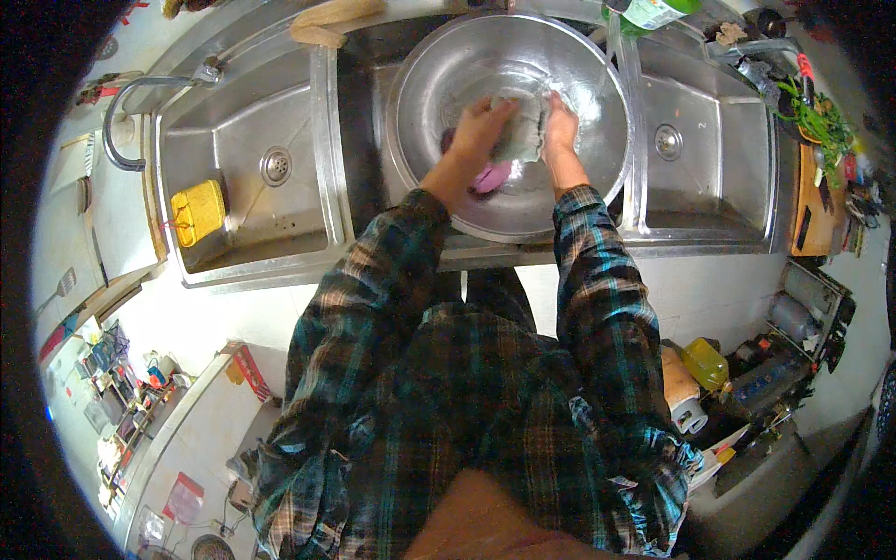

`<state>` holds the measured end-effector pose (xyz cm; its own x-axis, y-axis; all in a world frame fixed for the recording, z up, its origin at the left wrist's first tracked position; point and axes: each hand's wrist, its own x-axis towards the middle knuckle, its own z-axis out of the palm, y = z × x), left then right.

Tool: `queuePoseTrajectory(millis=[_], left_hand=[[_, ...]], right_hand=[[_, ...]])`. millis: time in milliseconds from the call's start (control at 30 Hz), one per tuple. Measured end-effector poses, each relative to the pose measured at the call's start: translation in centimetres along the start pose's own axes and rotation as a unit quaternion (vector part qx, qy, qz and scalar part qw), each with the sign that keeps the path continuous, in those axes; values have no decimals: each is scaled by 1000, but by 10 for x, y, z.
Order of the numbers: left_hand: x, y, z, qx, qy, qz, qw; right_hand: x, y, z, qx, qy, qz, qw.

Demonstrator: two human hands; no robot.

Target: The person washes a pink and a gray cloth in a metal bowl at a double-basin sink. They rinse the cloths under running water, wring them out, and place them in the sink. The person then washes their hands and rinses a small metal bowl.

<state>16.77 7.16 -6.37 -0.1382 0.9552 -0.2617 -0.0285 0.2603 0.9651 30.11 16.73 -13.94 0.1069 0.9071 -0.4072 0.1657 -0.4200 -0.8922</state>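
A large round stainless steel basin [427,105] rests over the middle of the sink unit. Both my hands are inside its rim, with a pale, wet-looking cloth [523,133] stretched between them. My left hand [479,133] lies over the cloth's left side, its fingers slightly blurred. My right hand [561,126] grips the cloth's right edge. Below the cloth, a pink item [492,176], perhaps also cloth, lies in the basin; a darker thing shows partly behind my left wrist. The basin's bottom is partly hidden by my hands.
Sink bowls flank the basin, the left one [245,203] holding a yellow plastic container [198,213]. A curved faucet [115,119] stands far left. A folded tan cloth [336,21] and a green bottle [651,14] are behind. Leafy greens [815,122] lie near a wooden cutting board [812,210] at right.
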Motion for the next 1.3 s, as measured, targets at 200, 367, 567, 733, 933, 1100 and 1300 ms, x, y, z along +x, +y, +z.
queuePoseTrajectory(millis=[200, 367, 567, 733, 933, 1100, 1300], left_hand=[[-20, -17, -50, -245, 295, -190, 904], [-47, -67, -42, -422, 123, -240, 866], [-22, -93, -22, 91, 144, 106, 980], [-13, -89, -11, -281, 108, -37, 953], [-14, -53, -21, -262, 315, 23, 912], [-13, -72, -39, -291, 304, -177, 890], [-16, -127, -44, -417, 219, -334, 816]], right_hand=[[-41, 67, -12, -403, 17, -22, 915], [-100, 61, 58, 1, -228, -96, 969], [-169, -58, 57, -143, -207, -327, 911], [-69, -18, 4, -438, -174, -274, 838], [-23, -11, -79, -424, -340, -75, 836], [22, 29, -53, -495, -19, -152, 855], [-82, 11, 34, -197, -244, -96, 945]])
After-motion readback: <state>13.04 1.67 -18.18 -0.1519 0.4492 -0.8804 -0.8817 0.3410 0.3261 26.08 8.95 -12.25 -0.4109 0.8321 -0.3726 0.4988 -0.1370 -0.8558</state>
